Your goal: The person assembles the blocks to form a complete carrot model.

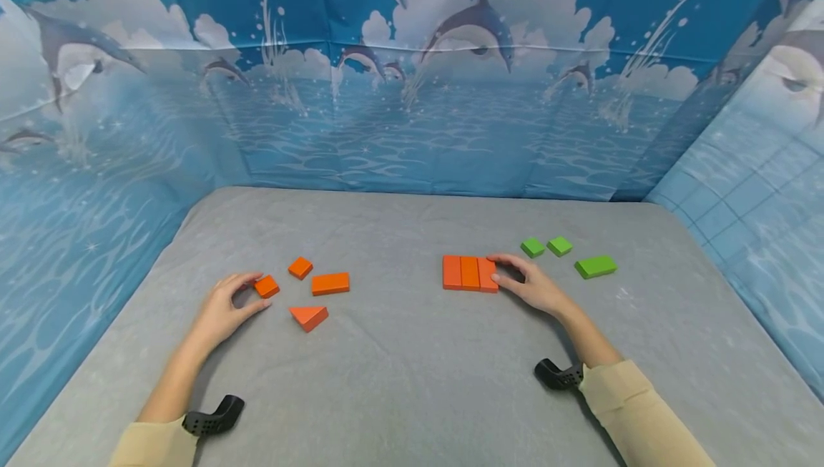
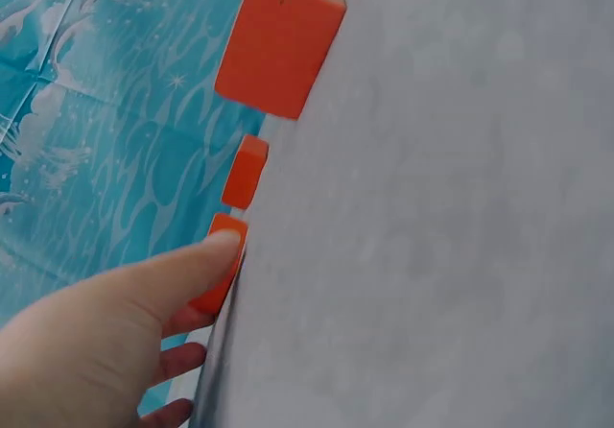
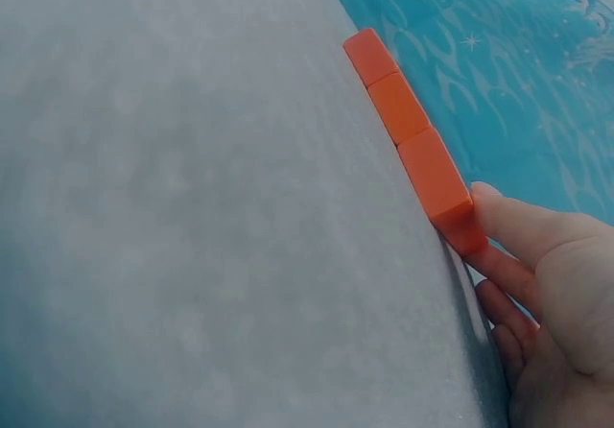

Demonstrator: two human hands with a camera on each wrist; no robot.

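My left hand is at the left of the grey table, its thumb and index finger pinching a small orange block. In the left wrist view the thumb covers part of that block. Close by lie another small orange block, a longer orange block and an orange triangular block. My right hand holds the right end block of a row of three orange-red blocks set side by side. Its thumb and index finger are at that block's edges; the row also shows in the right wrist view.
Two small green blocks and a longer green block lie beyond the right hand. A grey cloth covers the table. A blue curtain with dolphins hangs along the back and sides. Each wrist wears a black camera.
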